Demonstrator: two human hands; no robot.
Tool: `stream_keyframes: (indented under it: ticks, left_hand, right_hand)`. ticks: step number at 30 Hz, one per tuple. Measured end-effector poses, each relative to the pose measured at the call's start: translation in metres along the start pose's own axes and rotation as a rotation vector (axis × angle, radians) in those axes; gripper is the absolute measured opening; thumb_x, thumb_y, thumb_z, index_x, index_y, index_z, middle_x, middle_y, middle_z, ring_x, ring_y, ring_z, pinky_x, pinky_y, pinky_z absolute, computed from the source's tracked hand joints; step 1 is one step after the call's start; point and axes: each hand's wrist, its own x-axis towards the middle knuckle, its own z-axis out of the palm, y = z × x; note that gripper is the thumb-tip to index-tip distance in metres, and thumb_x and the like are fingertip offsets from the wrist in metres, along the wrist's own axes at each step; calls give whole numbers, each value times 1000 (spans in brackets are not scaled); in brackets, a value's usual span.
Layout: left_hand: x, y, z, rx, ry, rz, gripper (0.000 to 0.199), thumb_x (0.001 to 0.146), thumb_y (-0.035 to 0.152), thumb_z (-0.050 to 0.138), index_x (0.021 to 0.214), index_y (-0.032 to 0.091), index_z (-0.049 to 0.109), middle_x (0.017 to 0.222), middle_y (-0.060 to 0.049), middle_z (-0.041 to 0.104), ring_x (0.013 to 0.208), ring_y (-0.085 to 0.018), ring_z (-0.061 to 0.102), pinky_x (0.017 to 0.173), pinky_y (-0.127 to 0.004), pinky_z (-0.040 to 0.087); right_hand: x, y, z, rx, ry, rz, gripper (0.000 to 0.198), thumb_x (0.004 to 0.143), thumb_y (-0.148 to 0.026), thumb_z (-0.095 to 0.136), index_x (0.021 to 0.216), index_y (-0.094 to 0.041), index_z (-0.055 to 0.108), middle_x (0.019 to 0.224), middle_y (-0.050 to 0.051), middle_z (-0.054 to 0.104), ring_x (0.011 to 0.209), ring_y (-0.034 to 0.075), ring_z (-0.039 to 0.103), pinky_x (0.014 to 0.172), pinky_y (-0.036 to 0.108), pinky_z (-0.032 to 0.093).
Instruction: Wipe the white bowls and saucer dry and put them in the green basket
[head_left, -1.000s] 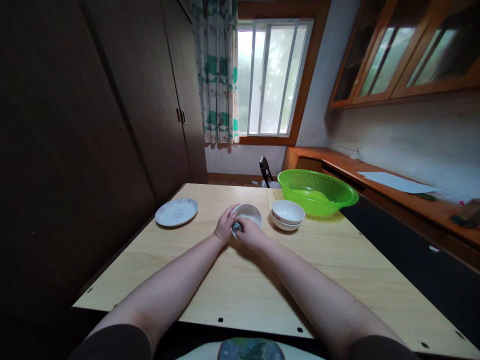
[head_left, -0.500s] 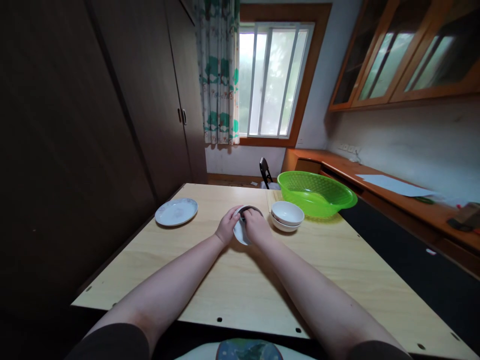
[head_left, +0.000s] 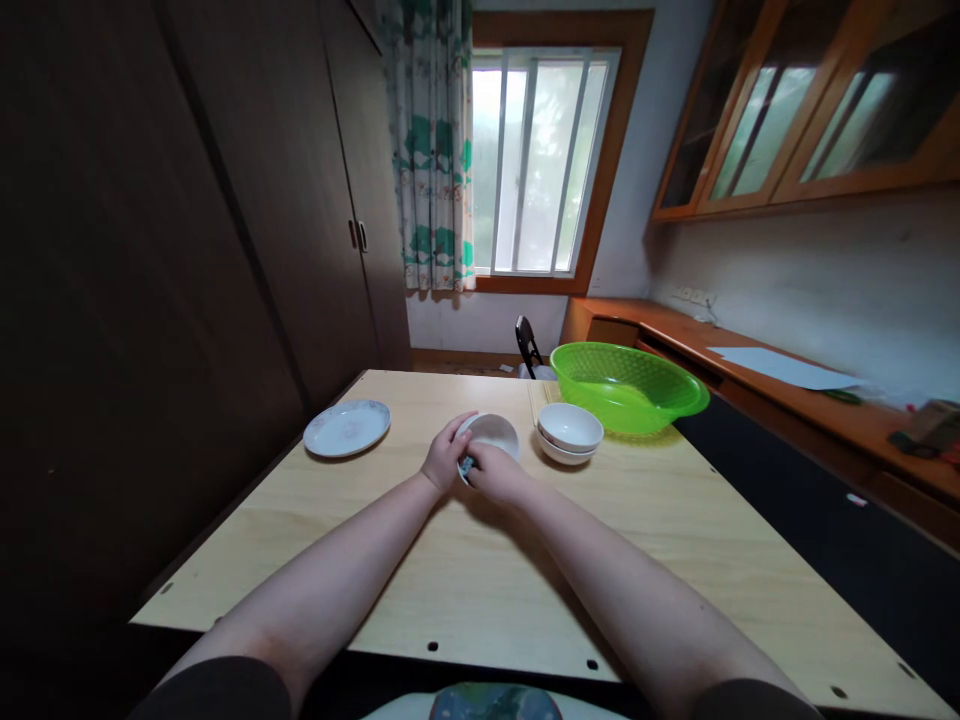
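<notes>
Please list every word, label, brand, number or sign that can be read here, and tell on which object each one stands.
No text can be read in this picture.
Held bowl: no lettering visible on the parts that show.
Plate: a faint pattern, no legible letters.
Stacked bowls: any marking is too small to read.
White sheet at right: no legible writing.
Small white piece, far right: too small to tell if it bears text.

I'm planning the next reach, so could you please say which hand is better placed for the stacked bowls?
Probably the right hand: it is nearer the stacked bowls, while the left hand holds another bowl's left side.
</notes>
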Motion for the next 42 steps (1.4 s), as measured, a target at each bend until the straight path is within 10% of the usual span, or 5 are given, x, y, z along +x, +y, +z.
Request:
stream_keyframes:
  ticks: [7,13,25,34,42]
  left_hand:
    - [9,-2,-3,-123,214,-13,36,76,38,58,105,17,61,109,-8,65,105,-22,57,94,-33,42]
    - [22,-2,-8,-558,496,-290,38,78,44,47,103,18,58,96,-7,68,96,-24,62,81,-34,50]
    - [9,15,4,-701,238,-516,40,75,40,50,106,16,58,92,-10,69,85,-25,66,73,-37,53]
    - [1,17,17,-723,136,-627,42,78,42,47,108,15,58,95,-10,68,84,-24,65,67,-34,53]
    - [-3,19,20,-745,166,-724,40,75,35,48,108,13,57,92,-11,68,79,-23,65,64,-34,53]
  right_hand:
    - [-4,-3,2,427,348,19,17,67,-16,44,79,-18,56,73,0,59,68,15,53,63,24,43]
    - [-4,5,-5,628,759,99,22,76,-32,51,93,-19,51,86,3,59,79,17,56,70,28,47]
    - [3,33,-6,278,891,202,32,84,-34,44,110,-15,48,108,12,58,101,22,54,91,39,43]
    - [-14,23,-15,-177,727,-238,43,85,-28,40,127,-22,47,141,10,40,131,27,34,105,51,29]
    - [-8,27,-19,-59,762,-214,40,92,-34,28,120,-19,53,136,10,47,130,24,37,106,47,30]
